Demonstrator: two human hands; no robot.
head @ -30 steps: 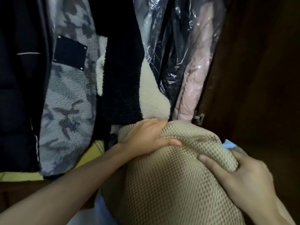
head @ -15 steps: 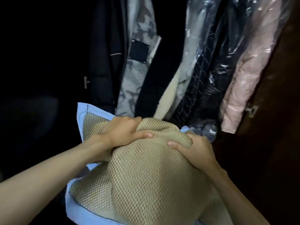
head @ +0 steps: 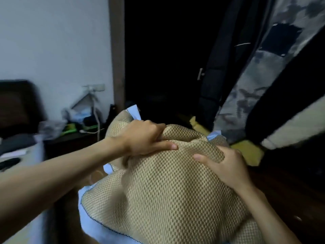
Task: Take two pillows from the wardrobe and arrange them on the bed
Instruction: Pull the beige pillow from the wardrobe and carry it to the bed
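Observation:
A tan mesh-covered pillow (head: 163,196) with a pale blue border fills the lower middle of the view, held in the air in front of the open wardrobe (head: 167,59). My left hand (head: 144,138) pinches its top edge from the left. Gripping the same edge from the right is my right hand (head: 226,166). A second tan and blue layer shows behind and under it; I cannot tell whether that is another pillow. A strip of the bed (head: 35,226) shows at the lower left.
Coats hang at the right: a black one (head: 219,76), a grey camouflage fleece (head: 263,76) and a black-and-cream one (head: 290,120). A yellow folded item (head: 246,150) lies on the wardrobe floor. A dark nightstand (head: 73,138) with cables and clutter stands left, by the white wall.
The view has swung left, away from the hanging clothes, bringing the wall, nightstand and bed edge into sight. Both hands keep hold of the pillow, which has come out of the wardrobe.

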